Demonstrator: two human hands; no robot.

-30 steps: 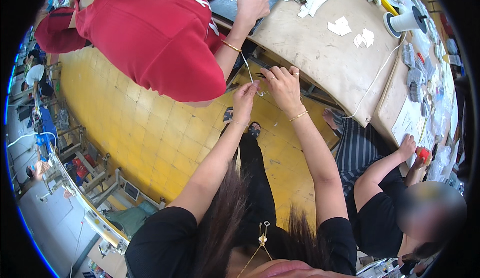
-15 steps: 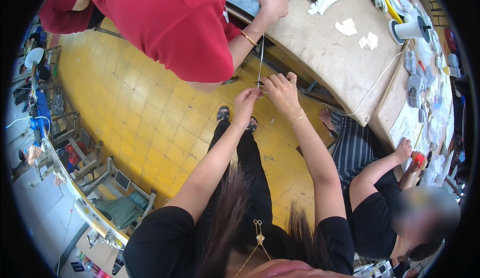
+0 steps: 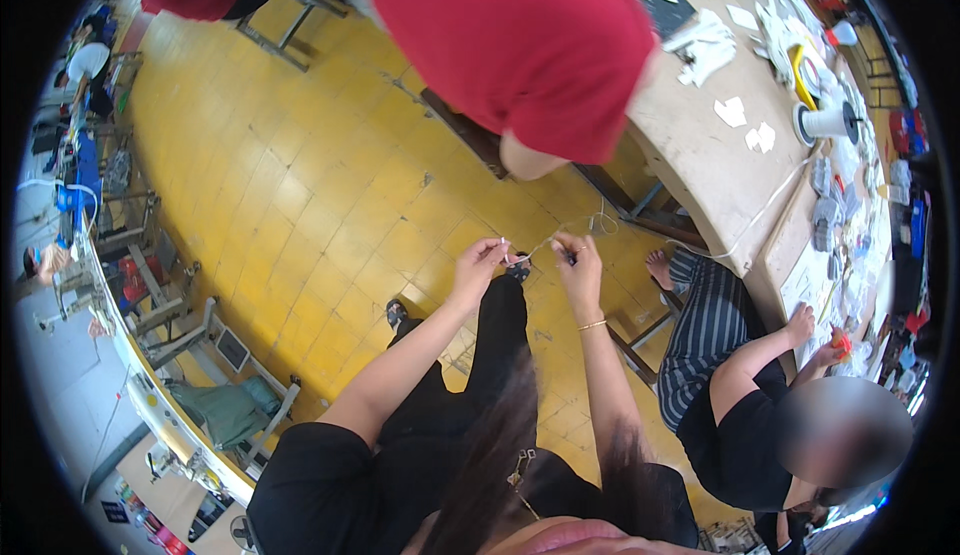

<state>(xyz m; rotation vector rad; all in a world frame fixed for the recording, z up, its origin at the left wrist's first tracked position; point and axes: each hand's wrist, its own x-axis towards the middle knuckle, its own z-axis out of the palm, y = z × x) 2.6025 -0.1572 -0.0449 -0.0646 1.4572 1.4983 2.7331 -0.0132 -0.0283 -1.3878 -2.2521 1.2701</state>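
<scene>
A thin white cord (image 3: pixel 533 252) runs between my hands over the yellow tiled floor. The fingertips of my left hand (image 3: pixel 478 271) are pinched on one end of it. My right hand (image 3: pixel 580 273) is closed round the other part, and a small dark tool (image 3: pixel 571 257) shows between its fingers, too small to name. Beyond the right hand, a loose loop of the cord (image 3: pixel 603 222) hangs in the air. Both hands are held in front of my body, above my sandalled feet.
A person in a red top (image 3: pixel 510 45) leans over the work table (image 3: pixel 700 155) ahead. White pieces (image 3: pixel 703 47) and a spool of white thread (image 3: pixel 828 122) lie on it. Another person in striped trousers (image 3: pixel 708 315) sits at my right. A long bench (image 3: pixel 150 385) stands at left.
My hands have moved apart and lower, away from the red-topped person. The cord no longer stretches up to that person's hand. My view has shifted, and I have stepped differently.
</scene>
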